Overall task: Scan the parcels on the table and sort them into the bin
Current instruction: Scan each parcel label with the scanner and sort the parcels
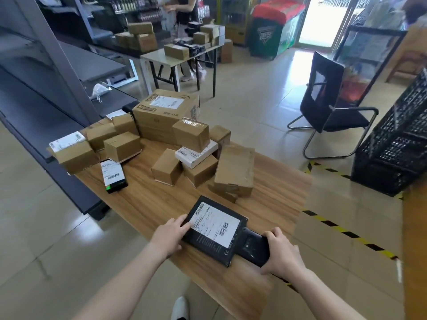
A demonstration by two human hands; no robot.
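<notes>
A flat black parcel (213, 229) with a white shipping label lies near the front edge of the wooden table (150, 204). My left hand (169, 234) grips its left edge, thumb on the label. My right hand (280, 251) holds a black handheld scanner (253, 247), whose front end is tucked against the parcel's right corner. Behind them a heap of several brown cardboard parcels (234, 169), a white parcel (196, 153) and a large carton (165, 114) fill the far half of the table. A black mesh bin (397, 144) stands on the floor to the right.
A small black parcel with a label (113, 175) lies at the table's left side. A black chair (328, 105) stands beyond the table on the right. Yellow-black floor tape (346, 232) runs right of the table. Grey shelving (46, 88) lines the left. A person stands by another table of parcels (182, 51) at the back.
</notes>
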